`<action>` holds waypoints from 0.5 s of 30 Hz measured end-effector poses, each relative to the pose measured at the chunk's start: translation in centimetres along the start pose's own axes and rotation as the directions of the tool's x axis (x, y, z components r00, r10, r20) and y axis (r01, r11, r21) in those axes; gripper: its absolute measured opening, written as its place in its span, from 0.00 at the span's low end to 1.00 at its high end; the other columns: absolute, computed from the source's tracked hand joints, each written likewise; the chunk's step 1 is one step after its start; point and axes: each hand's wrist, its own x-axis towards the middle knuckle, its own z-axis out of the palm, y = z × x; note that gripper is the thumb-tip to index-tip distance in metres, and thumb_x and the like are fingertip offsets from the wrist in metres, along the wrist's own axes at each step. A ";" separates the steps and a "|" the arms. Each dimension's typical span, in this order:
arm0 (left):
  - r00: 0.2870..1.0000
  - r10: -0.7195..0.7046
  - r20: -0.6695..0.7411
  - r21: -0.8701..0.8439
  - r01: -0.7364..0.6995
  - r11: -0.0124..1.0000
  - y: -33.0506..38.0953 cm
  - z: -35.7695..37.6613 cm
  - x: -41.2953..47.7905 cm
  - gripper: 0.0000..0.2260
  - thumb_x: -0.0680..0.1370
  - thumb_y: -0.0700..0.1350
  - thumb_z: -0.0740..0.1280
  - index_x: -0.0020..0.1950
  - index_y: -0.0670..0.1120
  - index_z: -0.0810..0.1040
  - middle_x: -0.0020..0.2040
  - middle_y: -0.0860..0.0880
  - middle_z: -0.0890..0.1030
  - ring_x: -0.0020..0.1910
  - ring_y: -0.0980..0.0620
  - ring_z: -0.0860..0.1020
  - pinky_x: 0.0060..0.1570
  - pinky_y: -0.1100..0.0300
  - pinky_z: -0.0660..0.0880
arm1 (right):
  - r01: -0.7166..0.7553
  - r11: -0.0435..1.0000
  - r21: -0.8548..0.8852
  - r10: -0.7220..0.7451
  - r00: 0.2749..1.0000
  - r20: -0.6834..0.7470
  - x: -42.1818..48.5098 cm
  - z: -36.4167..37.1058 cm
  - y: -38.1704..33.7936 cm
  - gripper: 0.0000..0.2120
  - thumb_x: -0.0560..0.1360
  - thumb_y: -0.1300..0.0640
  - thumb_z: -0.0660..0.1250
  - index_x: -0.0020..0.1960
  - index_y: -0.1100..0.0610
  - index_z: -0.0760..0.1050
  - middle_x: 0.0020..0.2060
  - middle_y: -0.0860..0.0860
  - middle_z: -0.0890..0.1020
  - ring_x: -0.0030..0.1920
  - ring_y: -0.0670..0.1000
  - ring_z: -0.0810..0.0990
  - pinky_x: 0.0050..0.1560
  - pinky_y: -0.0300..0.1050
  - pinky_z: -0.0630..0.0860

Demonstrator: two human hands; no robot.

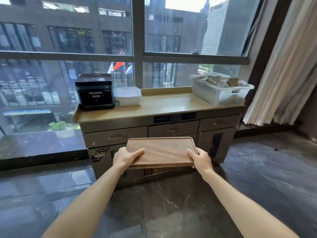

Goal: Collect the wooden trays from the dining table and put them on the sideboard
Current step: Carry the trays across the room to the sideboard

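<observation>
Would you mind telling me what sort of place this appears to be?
Probably a restaurant service area, high above a city street: a sideboard under big windows holds a black appliance, white containers and a white basket.

Counter (164,105) under the window, tan top with a raised lip at back and left, drawers below. On it, left end: black boxy appliance (95,91). Just beside it on the right, touching or nearly, white lidded container (129,96). Middle of top bare. Right end: white slotted basket (221,89) lined with clear plastic, brownish contents, hard to tell what.
</observation>
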 end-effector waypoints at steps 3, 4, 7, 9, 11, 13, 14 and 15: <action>0.999 -0.019 -0.042 0.005 0.019 1.000 2.8 1.4 4.9 0.28 0.66 0.63 0.72 0.55 0.43 0.80 0.54 0.43 0.83 0.55 0.42 0.79 0.55 0.53 0.74 | -0.005 1.000 0.011 0.004 0.999 0.048 6.6 0.5 -0.7 0.13 0.76 0.54 0.63 0.57 0.59 0.77 0.46 0.54 0.81 0.42 0.51 0.77 0.27 0.37 0.73; 0.999 -0.023 -0.049 0.016 0.024 1.000 3.4 1.9 6.7 0.28 0.65 0.63 0.72 0.55 0.43 0.80 0.54 0.43 0.83 0.55 0.43 0.79 0.55 0.52 0.74 | -0.005 1.000 0.009 0.005 0.998 0.063 8.6 0.8 -0.6 0.14 0.76 0.53 0.63 0.57 0.59 0.77 0.46 0.54 0.81 0.42 0.51 0.77 0.26 0.36 0.72; 0.998 -0.037 -0.055 0.027 0.039 0.999 4.9 3.8 12.2 0.30 0.65 0.64 0.71 0.56 0.42 0.79 0.55 0.43 0.83 0.56 0.42 0.79 0.56 0.52 0.75 | 0.000 1.000 0.001 0.000 0.996 0.089 14.8 1.9 -0.1 0.15 0.76 0.53 0.62 0.60 0.59 0.76 0.48 0.54 0.81 0.43 0.50 0.77 0.23 0.33 0.71; 0.997 -0.047 -0.054 0.021 0.048 0.999 5.7 5.4 16.2 0.30 0.65 0.63 0.71 0.56 0.42 0.79 0.55 0.43 0.83 0.56 0.42 0.78 0.56 0.52 0.74 | 0.003 1.000 0.001 -0.003 0.995 0.100 19.3 2.8 0.3 0.15 0.77 0.53 0.62 0.60 0.59 0.75 0.50 0.55 0.81 0.44 0.51 0.77 0.25 0.35 0.71; 0.997 -0.055 -0.049 0.018 0.056 0.998 6.5 7.0 20.6 0.29 0.65 0.63 0.71 0.55 0.42 0.79 0.55 0.43 0.83 0.57 0.42 0.78 0.57 0.53 0.74 | 0.012 1.000 -0.017 -0.010 0.994 0.107 24.1 3.8 0.5 0.15 0.77 0.53 0.62 0.60 0.59 0.75 0.50 0.55 0.81 0.44 0.51 0.77 0.27 0.36 0.72; 0.998 -0.052 -0.046 0.012 0.053 0.999 7.7 8.4 25.3 0.30 0.65 0.64 0.71 0.56 0.41 0.79 0.56 0.43 0.82 0.57 0.42 0.78 0.59 0.52 0.75 | 0.021 0.999 -0.027 -0.018 0.994 0.108 29.4 4.9 0.4 0.15 0.76 0.53 0.62 0.58 0.60 0.77 0.47 0.54 0.81 0.40 0.50 0.77 0.30 0.38 0.74; 0.998 -0.050 -0.046 0.008 0.050 0.999 8.5 9.0 27.8 0.31 0.65 0.64 0.71 0.56 0.41 0.78 0.56 0.43 0.82 0.58 0.42 0.78 0.59 0.51 0.75 | 0.018 0.999 -0.030 -0.015 0.994 0.108 32.1 5.4 0.2 0.14 0.76 0.53 0.62 0.57 0.60 0.77 0.44 0.53 0.81 0.38 0.49 0.76 0.31 0.39 0.74; 0.998 -0.049 -0.050 0.000 0.049 0.999 9.4 9.5 30.4 0.30 0.66 0.63 0.71 0.56 0.40 0.78 0.56 0.42 0.82 0.58 0.42 0.78 0.59 0.52 0.74 | 0.017 0.999 -0.035 -0.013 0.994 0.110 34.9 6.0 -0.2 0.14 0.76 0.53 0.63 0.55 0.60 0.78 0.41 0.52 0.80 0.36 0.48 0.75 0.32 0.39 0.74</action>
